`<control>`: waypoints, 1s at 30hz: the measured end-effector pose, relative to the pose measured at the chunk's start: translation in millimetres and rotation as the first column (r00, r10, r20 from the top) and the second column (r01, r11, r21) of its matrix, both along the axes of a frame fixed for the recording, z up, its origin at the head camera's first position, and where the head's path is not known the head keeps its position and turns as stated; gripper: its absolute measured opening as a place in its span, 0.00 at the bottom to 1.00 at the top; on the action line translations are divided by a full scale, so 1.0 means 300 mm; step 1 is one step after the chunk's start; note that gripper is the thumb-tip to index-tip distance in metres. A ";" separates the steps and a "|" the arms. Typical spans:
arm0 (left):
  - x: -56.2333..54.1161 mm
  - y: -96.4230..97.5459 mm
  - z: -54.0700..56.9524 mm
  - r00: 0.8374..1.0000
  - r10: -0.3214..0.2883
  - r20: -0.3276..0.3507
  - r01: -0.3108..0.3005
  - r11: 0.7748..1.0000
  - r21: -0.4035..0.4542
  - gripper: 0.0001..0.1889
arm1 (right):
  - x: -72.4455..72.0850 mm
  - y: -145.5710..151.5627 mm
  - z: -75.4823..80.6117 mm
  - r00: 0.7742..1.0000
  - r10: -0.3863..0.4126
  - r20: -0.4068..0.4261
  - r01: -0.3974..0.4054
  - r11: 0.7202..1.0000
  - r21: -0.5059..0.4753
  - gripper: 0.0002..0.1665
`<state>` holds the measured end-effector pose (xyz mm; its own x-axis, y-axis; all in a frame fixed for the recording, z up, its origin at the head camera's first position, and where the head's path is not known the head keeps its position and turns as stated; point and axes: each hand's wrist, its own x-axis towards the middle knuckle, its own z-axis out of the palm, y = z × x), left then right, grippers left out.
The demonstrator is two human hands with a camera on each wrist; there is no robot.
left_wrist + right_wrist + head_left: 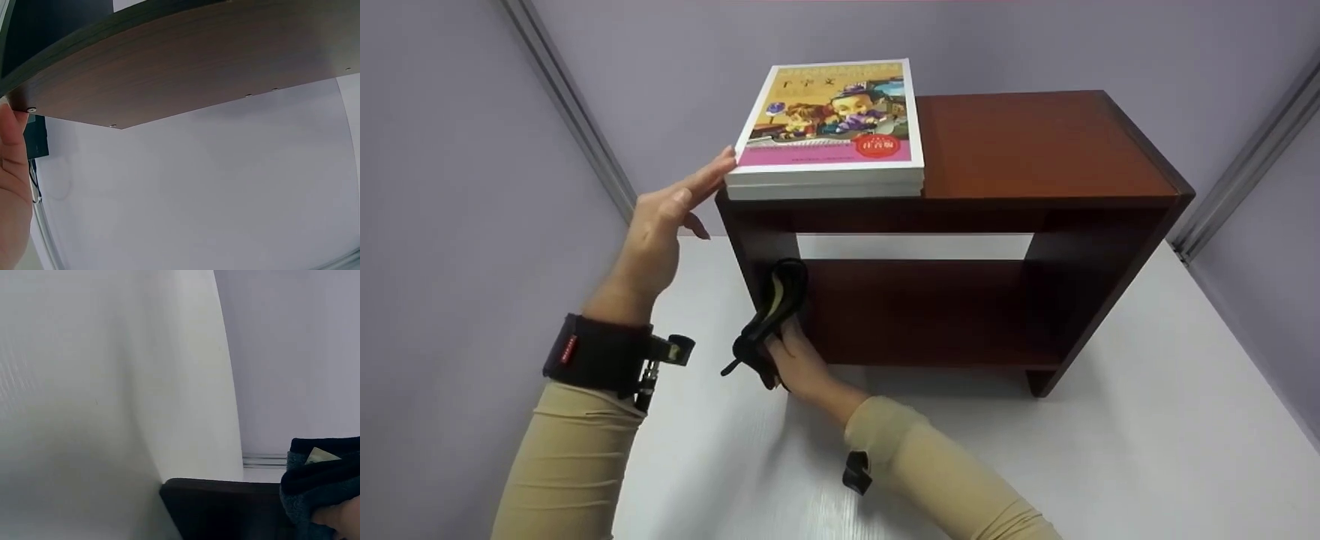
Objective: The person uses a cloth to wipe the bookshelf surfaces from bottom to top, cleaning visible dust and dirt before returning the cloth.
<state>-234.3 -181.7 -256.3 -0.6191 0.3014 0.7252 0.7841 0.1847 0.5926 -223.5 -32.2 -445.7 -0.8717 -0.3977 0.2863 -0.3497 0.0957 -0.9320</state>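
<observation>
A dark reddish-brown wooden shelf unit (1035, 142) stands on the white surface, with a stack of books (825, 182) on the left of its top. My left hand (656, 232) is at the top left corner, fingers extended against the side of the unit and the books' edge. In the left wrist view, part of that hand (12, 174) shows beside the outer side panel (169, 73). Lower down, my right hand (802, 367) holds a folded dark cloth (315, 489) against the left side panel's front edge. The cloth hides most of its fingers.
A lower shelf board (922, 315) spans the unit between its two side panels. Pale walls (997, 37) rise behind and at both sides, with metal strips (577, 112) at the corners. The white surface (1147, 360) extends around the unit.
</observation>
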 end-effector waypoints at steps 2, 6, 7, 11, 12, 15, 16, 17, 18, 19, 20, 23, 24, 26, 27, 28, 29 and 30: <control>-0.002 0.000 0.000 1.000 0.011 -0.013 -0.011 1.000 -0.002 0.25 | -0.003 -0.001 -0.008 1.000 -0.019 0.001 0.019 1.000 -0.001 0.15; -0.001 -0.007 -0.002 1.000 0.023 -0.016 -0.023 1.000 0.002 0.24 | -0.006 -0.007 -0.017 1.000 -0.022 0.013 0.022 1.000 0.012 0.16; 0.000 -0.009 -0.002 1.000 0.024 -0.015 -0.024 1.000 0.004 0.24 | -0.008 -0.009 -0.015 1.000 -0.020 0.013 0.020 1.000 0.022 0.16; -0.008 -0.012 0.001 1.000 0.026 -0.015 -0.026 1.000 0.000 0.24 | -0.018 -0.014 0.011 1.000 -0.003 0.002 0.002 0.999 0.032 0.15; -0.011 -0.012 0.001 1.000 0.025 -0.015 -0.025 1.000 -0.003 0.24 | -0.020 -0.014 0.021 1.000 -0.009 -0.008 0.009 0.999 0.036 0.17; -0.016 -0.013 -0.002 1.000 0.026 -0.014 -0.026 1.000 -0.013 0.24 | -0.018 -0.010 0.050 1.000 -0.021 -0.012 0.021 0.999 0.040 0.22; -0.015 -0.012 -0.002 1.000 0.027 -0.015 -0.027 1.000 -0.014 0.24 | -0.016 -0.008 0.062 1.000 -0.023 -0.018 0.024 0.999 0.044 0.23; -0.014 -0.012 -0.004 0.999 0.028 -0.017 -0.028 0.999 -0.016 0.24 | -0.014 -0.007 0.074 0.999 -0.031 -0.033 0.032 0.998 0.053 0.25; -0.012 -0.012 -0.005 0.999 0.029 -0.020 -0.029 0.999 -0.016 0.24 | -0.013 -0.007 0.088 0.998 -0.032 -0.049 0.035 0.998 0.051 0.26; -0.009 -0.011 -0.006 0.999 0.029 -0.024 -0.029 0.999 -0.016 0.24 | -0.012 -0.007 0.104 0.998 -0.030 -0.061 0.033 0.998 0.049 0.26; -0.007 -0.010 -0.006 0.999 0.027 -0.030 -0.027 1.000 -0.016 0.24 | -0.012 -0.008 0.121 0.996 -0.033 -0.079 0.037 0.998 0.047 0.27; -0.004 -0.005 -0.006 0.999 0.016 -0.045 -0.016 1.000 -0.010 0.24 | -0.016 -0.009 0.184 0.989 -0.038 -0.145 0.045 0.998 0.044 0.29; -0.005 -0.003 -0.006 0.999 0.013 -0.049 -0.013 1.000 -0.009 0.24 | -0.018 -0.008 0.205 0.986 -0.041 -0.163 0.048 0.998 0.045 0.29; -0.006 -0.001 -0.004 0.999 0.005 -0.048 -0.006 1.000 -0.005 0.24 | -0.021 -0.006 0.251 0.979 -0.048 -0.197 0.060 0.997 0.052 0.28; -0.006 0.000 -0.003 0.999 0.002 -0.046 -0.002 1.000 -0.002 0.24 | -0.023 -0.004 0.276 0.974 -0.048 -0.222 0.062 0.997 0.056 0.28; -0.006 0.001 -0.001 0.999 0.001 -0.043 -0.001 1.000 0.001 0.24 | -0.025 -0.003 0.301 0.971 -0.046 -0.236 0.060 0.997 0.056 0.27; -0.005 0.001 0.000 0.999 0.002 -0.044 -0.002 1.000 0.001 0.24 | -0.026 -0.003 0.329 0.970 -0.040 -0.241 0.054 0.997 0.055 0.26; -0.004 0.001 0.002 0.999 0.003 -0.043 -0.003 1.000 0.004 0.24 | -0.026 -0.002 0.357 0.969 -0.037 -0.244 0.051 0.997 0.054 0.24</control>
<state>-235.5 -181.5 -255.8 -0.5884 0.2969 0.7521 0.8081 0.1845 0.5594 -231.2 -32.6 -338.6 -0.7960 -0.3830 0.4688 -0.5592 0.1686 -0.8117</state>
